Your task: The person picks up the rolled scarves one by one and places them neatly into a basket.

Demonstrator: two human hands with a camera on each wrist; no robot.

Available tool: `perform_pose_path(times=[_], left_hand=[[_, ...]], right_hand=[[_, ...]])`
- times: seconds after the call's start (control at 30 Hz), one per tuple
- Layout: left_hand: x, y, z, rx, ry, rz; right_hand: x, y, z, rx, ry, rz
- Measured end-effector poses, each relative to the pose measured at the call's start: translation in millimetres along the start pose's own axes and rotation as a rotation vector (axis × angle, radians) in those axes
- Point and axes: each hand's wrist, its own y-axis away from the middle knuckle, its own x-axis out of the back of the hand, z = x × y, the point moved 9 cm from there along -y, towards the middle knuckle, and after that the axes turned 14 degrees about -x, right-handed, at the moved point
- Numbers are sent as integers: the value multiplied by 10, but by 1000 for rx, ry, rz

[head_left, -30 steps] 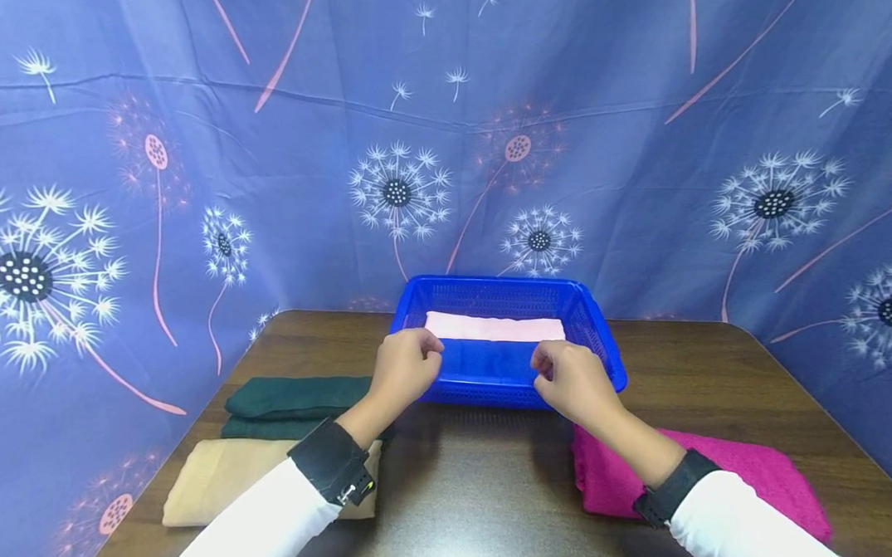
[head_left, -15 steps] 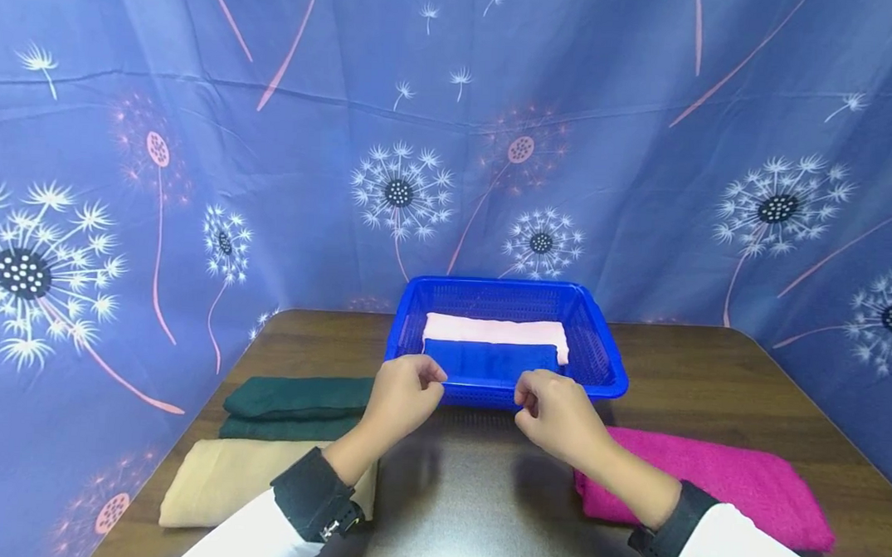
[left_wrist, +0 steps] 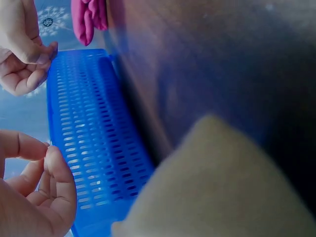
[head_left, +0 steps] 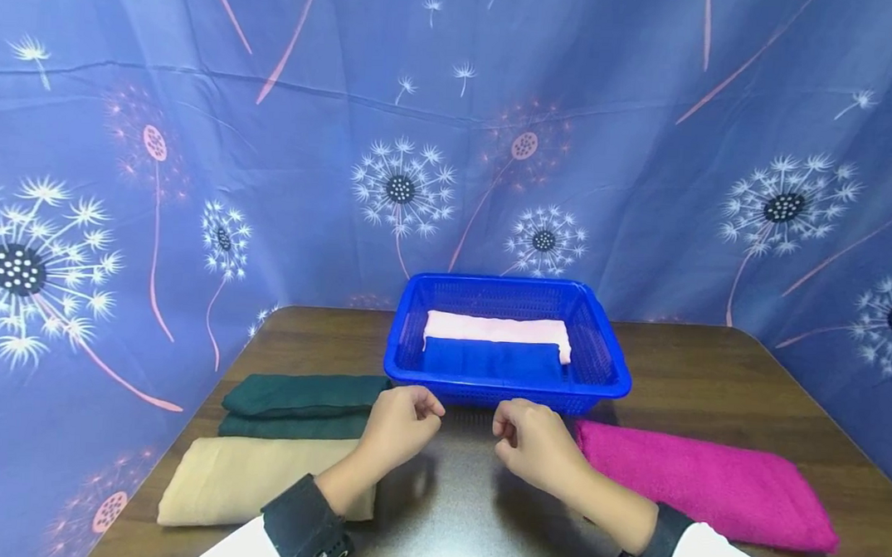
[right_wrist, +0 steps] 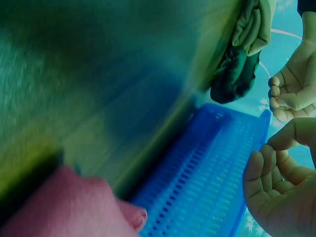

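Note:
A blue plastic basket (head_left: 506,391) stands at the table's far middle. In it a folded pink cloth (head_left: 496,326) lies at the back, with a folded blue cloth (head_left: 491,359) in front of it. My left hand (head_left: 402,422) and right hand (head_left: 532,440) hover just in front of the basket, close together. Both have curled fingers and hold nothing. In the left wrist view the left hand (left_wrist: 34,192) has its thumb on the index finger beside the basket wall (left_wrist: 94,148). The right wrist view shows the right hand (right_wrist: 281,192) curled next to the basket (right_wrist: 207,182).
On the brown table (head_left: 451,511), folded dark green cloths (head_left: 299,397) lie at the left, with a folded beige cloth (head_left: 250,478) in front of them. A magenta towel (head_left: 706,485) lies at the right. A blue dandelion-print curtain (head_left: 196,176) surrounds the table.
Both hands have drawn back from over the basket to the table in front of it. The blue cloth lies uncovered in the basket.

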Motion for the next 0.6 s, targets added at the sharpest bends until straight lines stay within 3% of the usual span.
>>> perform_pose_path(times=[0.23,0.4,0.6], left_hand=[[-127,108,-116,74,75,-58],[-214,189,-206,149,122,-90],[-238,247,-235,159,128,-84]], right_hand=[[-133,37,-13,-14,-48,-15],[-267,47,6,-75,-115,-87],[-407,28,-29,-104,-201,-159]])
